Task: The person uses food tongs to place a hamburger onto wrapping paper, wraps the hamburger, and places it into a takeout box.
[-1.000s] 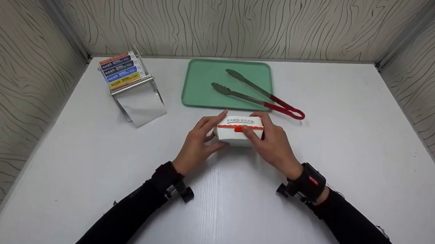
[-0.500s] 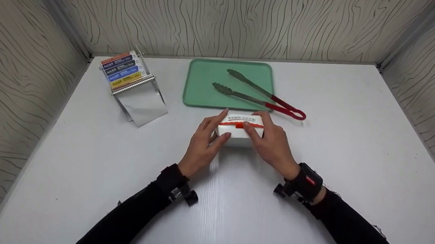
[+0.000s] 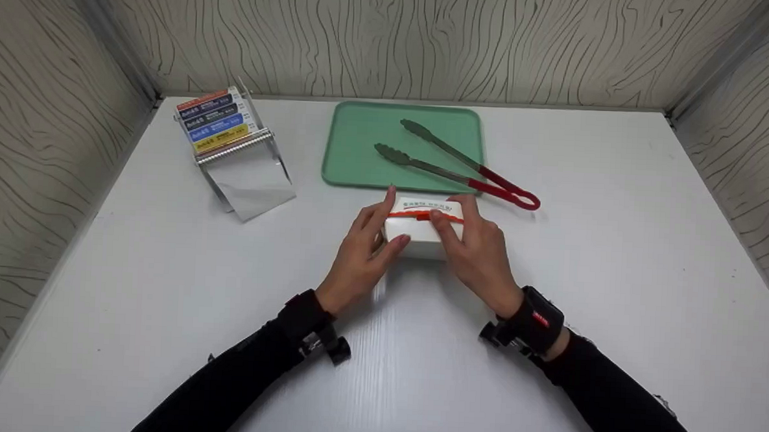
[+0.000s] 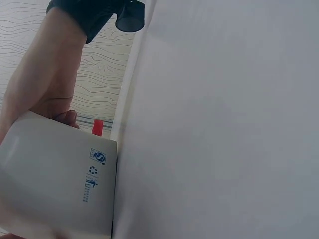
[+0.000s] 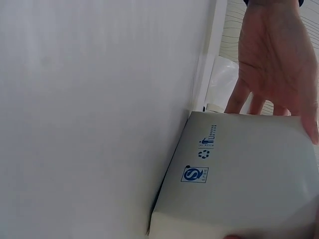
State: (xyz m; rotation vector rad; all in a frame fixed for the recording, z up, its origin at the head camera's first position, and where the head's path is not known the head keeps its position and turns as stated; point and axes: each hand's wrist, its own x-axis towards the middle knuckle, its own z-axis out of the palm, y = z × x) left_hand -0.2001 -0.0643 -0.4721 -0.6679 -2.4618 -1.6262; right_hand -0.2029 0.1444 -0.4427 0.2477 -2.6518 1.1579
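Observation:
A white paper takeout box (image 3: 416, 230) with printed lettering and a red-orange scalloped lid edge stands on the table in the head view. My left hand (image 3: 359, 250) holds its left side, the thumb lying on the near upper face. On the right, my right hand (image 3: 480, 249) grips the box, its thumb at the red-orange tab (image 3: 423, 216). The white box wall (image 4: 55, 169) with blue marks fills the lower left of the left wrist view. The right wrist view shows the left hand (image 5: 276, 59) beyond the box (image 5: 249, 159). Far-side fingers are partly hidden.
Behind the box lies a green tray (image 3: 355, 143), with red-handled metal tongs (image 3: 438, 173) across it, handles past its front right corner. At the back left stands a metal rack (image 3: 274, 149) holding colourful packs (image 3: 216, 123) and a white sheet (image 3: 249, 184). Patterned walls (image 3: 392, 41) border the table.
My left thumb has moved up from the box's lower edge onto its near face. The lid edge, the tab and my right thumb have shifted slightly away from me. Tongs and tray lie as before.

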